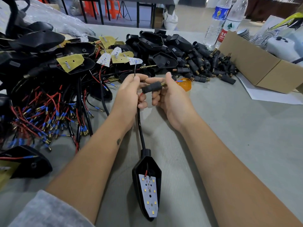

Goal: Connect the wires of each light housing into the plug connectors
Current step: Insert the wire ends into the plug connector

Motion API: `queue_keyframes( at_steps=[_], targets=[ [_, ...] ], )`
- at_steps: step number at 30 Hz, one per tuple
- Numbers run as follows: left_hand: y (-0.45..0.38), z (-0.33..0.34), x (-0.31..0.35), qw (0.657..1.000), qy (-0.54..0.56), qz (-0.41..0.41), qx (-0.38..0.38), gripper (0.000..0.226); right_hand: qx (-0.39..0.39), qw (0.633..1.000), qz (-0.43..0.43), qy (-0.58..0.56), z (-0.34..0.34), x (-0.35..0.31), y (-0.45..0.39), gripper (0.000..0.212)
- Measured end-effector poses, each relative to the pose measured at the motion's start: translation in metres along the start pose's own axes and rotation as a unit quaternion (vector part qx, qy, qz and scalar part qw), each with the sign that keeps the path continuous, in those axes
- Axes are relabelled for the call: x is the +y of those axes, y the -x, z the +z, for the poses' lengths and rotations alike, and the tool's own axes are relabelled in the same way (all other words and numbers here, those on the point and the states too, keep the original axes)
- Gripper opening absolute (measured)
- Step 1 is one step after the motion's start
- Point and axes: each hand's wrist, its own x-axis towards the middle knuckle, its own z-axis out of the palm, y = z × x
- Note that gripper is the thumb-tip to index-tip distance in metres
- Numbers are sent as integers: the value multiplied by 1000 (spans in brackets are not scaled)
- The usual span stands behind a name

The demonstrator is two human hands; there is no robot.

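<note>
A black light housing [146, 185] with a white LED board lies on the grey table near me, its black cable [140, 126] running up to my hands. My left hand [131, 94] pinches the housing's wires; a thin black wire sticks up from it. My right hand [167, 95] grips a black plug connector [151, 87] with a brass threaded end. A red wire with a blue-sleeved tip pokes out of that brass end.
A tangle of housings with red and black wires [49, 108] fills the left. A heap of plug connectors [205, 63] and empty housings lies behind. An orange lens [186, 84], a cardboard box [255, 63] and two water bottles [219, 22] stand right.
</note>
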Motion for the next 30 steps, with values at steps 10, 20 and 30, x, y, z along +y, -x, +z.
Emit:
queue_keyframes(
  at_steps=[10,20,30],
  targets=[
    [-8,-21,17,981,166,34,97,21,56,992,23,-108,-1,-1,-1,53],
    [-9,-22,8,982,-126,117,78,36,74,982,17,-171,-6,-2,1,50],
    [5,-10,-1,953,-271,136,-23,8,89,969,34,-228,-13,-2,-1,52]
  ],
)
